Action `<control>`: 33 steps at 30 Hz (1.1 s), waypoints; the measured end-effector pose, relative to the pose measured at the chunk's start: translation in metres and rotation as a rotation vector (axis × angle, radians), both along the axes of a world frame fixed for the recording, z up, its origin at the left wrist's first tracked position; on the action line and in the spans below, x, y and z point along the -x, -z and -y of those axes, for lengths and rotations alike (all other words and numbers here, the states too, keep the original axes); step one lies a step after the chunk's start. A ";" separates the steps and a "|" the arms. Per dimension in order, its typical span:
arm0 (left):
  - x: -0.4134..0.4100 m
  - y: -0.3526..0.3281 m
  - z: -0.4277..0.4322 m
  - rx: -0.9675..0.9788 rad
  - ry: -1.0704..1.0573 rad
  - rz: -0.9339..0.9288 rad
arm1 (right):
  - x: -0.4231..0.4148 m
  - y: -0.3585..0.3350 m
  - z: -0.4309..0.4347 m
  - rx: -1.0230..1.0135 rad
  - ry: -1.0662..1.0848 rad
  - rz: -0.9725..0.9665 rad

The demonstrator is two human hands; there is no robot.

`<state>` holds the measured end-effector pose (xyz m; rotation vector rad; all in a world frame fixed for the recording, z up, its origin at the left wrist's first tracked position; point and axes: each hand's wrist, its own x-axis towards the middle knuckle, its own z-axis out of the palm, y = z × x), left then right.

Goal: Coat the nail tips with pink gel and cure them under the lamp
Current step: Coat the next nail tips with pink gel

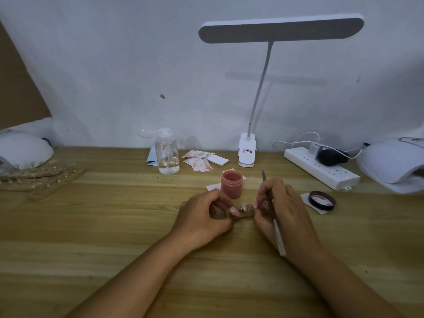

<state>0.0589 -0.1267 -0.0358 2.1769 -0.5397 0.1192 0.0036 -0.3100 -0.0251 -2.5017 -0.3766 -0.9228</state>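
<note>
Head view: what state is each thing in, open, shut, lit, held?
Jar, open.
Lid, off, lying upturned.
Desk lamp, unlit.
Power strip, red light on.
Brush, gripped by right hand.
Nail strip, gripped by left hand, right hand at its other end.
Bottle, upright, partly full.

Single wide-angle view from the head, facing forward and down over the wooden table (96, 230) toward the wall (103, 65). Near enough to make out the left hand (202, 220) pinching a strip of nail tips (244, 213) and the right hand (286, 216) gripping a brush (278, 235). Edges dim, seemingly bowed by the lens.
</note>
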 end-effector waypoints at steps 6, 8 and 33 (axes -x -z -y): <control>0.004 -0.003 0.001 -0.012 0.006 0.001 | -0.001 0.006 0.003 0.070 0.025 -0.022; 0.005 -0.004 0.001 -0.016 -0.001 0.020 | -0.002 0.007 0.003 0.063 0.049 -0.028; 0.001 0.001 0.002 -0.125 -0.216 0.147 | 0.000 0.004 0.000 0.044 0.090 -0.006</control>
